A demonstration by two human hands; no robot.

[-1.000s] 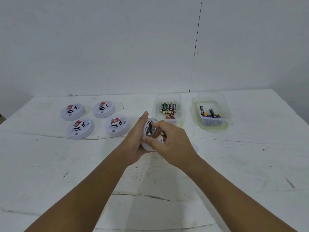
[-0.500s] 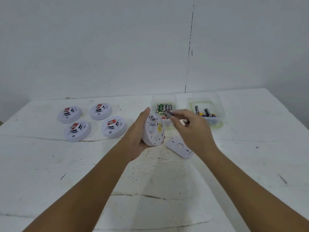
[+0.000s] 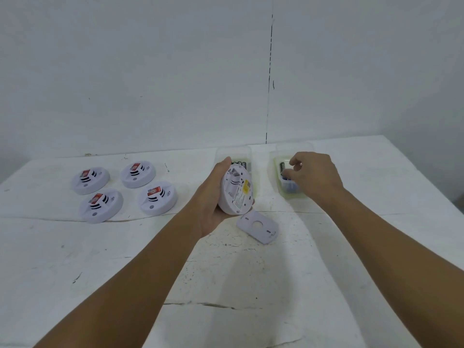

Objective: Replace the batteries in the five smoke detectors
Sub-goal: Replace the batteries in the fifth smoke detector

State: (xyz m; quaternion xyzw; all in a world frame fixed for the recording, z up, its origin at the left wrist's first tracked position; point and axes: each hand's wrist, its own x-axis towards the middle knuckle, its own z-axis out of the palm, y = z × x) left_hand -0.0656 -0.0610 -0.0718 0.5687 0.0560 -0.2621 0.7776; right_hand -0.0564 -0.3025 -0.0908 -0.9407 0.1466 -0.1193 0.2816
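Over on the left, 4 smoke detectors (image 3: 124, 190) sit face up on the white table (image 3: 75, 259) in a 2-by-2 cluster, each with a red label on top. Moving to the middle, the left hand (image 3: 213, 204) grips the fifth detector (image 3: 236, 189) off the table, tilted on edge with its open back toward the camera, thumb up along the far rim and fingers curled underneath. Just below it, the battery cover (image 3: 258, 226) lies flat on the table. Behind the detector, a clear tub (image 3: 234, 151) shows batteries (image 3: 239, 163) inside. Now to the right: the right hand (image 3: 313, 175) hangs over the second clear tub (image 3: 281, 169), which holds dark and blue batteries (image 3: 288, 185). Fingers curled, thumb and forefinger close together; whether they pinch anything, I cannot tell.
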